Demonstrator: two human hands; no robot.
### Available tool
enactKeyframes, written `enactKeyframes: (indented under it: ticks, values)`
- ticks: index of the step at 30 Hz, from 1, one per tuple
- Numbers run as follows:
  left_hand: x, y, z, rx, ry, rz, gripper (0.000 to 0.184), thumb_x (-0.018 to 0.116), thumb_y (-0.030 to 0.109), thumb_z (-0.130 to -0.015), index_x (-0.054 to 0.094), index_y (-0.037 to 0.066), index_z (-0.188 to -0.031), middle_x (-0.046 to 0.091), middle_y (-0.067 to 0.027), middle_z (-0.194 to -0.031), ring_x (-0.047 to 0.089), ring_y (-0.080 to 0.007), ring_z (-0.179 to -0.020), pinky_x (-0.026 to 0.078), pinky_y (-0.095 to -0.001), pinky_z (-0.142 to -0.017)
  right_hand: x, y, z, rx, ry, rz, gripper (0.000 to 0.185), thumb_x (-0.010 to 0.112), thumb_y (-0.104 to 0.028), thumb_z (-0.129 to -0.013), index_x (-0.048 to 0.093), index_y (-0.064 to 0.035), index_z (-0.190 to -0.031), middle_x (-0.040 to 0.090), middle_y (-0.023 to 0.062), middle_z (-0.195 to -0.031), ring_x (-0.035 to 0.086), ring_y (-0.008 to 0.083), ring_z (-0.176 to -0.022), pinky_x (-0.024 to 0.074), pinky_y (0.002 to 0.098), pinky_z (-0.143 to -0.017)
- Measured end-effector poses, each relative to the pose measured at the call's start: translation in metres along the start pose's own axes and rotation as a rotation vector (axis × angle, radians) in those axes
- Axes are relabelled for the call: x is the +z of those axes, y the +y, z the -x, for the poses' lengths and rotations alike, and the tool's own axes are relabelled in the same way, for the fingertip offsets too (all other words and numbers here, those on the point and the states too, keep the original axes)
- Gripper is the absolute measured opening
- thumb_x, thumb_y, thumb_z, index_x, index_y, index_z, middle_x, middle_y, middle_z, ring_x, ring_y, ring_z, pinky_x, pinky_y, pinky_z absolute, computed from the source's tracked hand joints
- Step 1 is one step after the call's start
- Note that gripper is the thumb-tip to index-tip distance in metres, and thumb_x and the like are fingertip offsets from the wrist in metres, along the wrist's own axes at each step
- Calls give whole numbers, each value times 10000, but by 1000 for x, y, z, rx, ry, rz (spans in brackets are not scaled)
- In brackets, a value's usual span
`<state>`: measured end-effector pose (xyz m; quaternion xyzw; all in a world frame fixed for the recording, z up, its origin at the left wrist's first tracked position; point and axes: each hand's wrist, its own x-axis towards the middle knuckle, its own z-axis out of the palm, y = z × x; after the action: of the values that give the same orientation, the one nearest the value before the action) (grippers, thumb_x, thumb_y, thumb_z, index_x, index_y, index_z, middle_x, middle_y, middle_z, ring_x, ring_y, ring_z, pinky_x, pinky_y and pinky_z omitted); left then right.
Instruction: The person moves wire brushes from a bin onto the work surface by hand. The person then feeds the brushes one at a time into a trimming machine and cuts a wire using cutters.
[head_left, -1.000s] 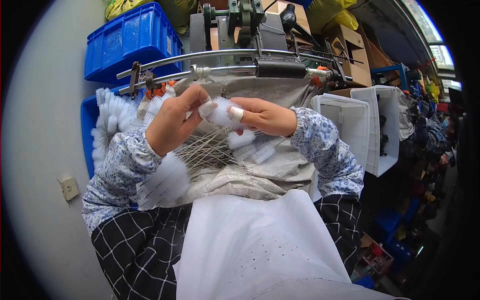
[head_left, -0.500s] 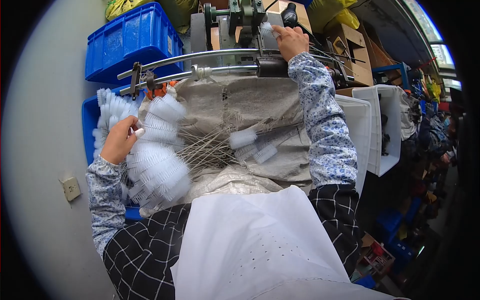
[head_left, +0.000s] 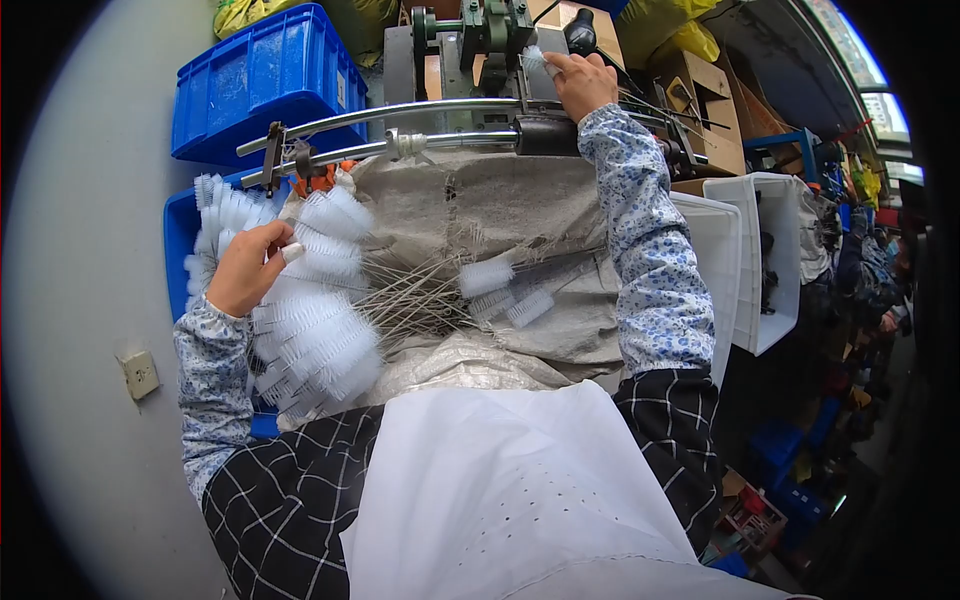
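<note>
Right hand [head_left: 585, 88]: fingers closed on a white bristle brush [head_left: 534, 60], beside the green metal machine [head_left: 497, 32]; brush's far end hard to make out. Left hand [head_left: 245, 272]: fingers curled, over piled cylindrical brushes [head_left: 320, 340], soft-looking, translucent; cannot tell whether it grips one. Thin wire stems [head_left: 415, 300] crisscross on creased, frayed sacking [head_left: 490, 195]. Machine top cut off.

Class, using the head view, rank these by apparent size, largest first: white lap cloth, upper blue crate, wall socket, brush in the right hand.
1. White lap cloth
2. Upper blue crate
Unranked: wall socket and brush in the right hand, which partly hides it; they look too close.
</note>
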<state>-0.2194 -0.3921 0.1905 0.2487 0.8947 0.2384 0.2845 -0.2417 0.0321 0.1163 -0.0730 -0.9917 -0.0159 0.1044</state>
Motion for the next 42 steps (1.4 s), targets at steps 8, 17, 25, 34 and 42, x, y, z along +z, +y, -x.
enactKeyframes:
  ticks: [8,17,25,34,42]
  values:
    - [-2,0,2,272,363,90,116,545,94,-779,521,2,-845,548,-79,-742,504,-176,-673,390,-265,-653,2,-1,-4,47,-74,-18,268,463,-232,-821,540,-277,-1074,570,-12,-889,476,155,-879,339,309,-794]
    - [-30,16,29,394,470,177,103,517,49,-799,508,5,-892,546,-66,-821,506,-133,-747,393,-239,-699,1,0,-4,29,-64,-32,277,481,-222,-806,544,-269,-1072,575,-21,-891,478,156,-873,337,316,-812]
    - [-37,20,37,390,550,112,87,510,70,-810,499,27,-885,546,-56,-822,500,-129,-728,396,-235,-671,4,3,-5,30,-73,-44,281,488,-226,-801,543,-272,-1072,579,-22,-904,482,156,-878,336,322,-821]
    - [-32,23,33,404,543,113,77,506,84,-817,501,35,-876,553,-62,-811,508,-136,-715,401,-243,-654,3,3,-5,54,-76,-70,263,473,-243,-813,552,-270,-1063,588,-16,-895,490,154,-868,344,306,-800]
    - [-32,28,31,409,526,107,75,509,81,-814,505,31,-870,552,-63,-820,513,-137,-724,401,-241,-658,9,5,-7,45,-41,-54,263,464,-262,-825,540,-277,-1077,589,-20,-918,493,155,-868,346,311,-805]
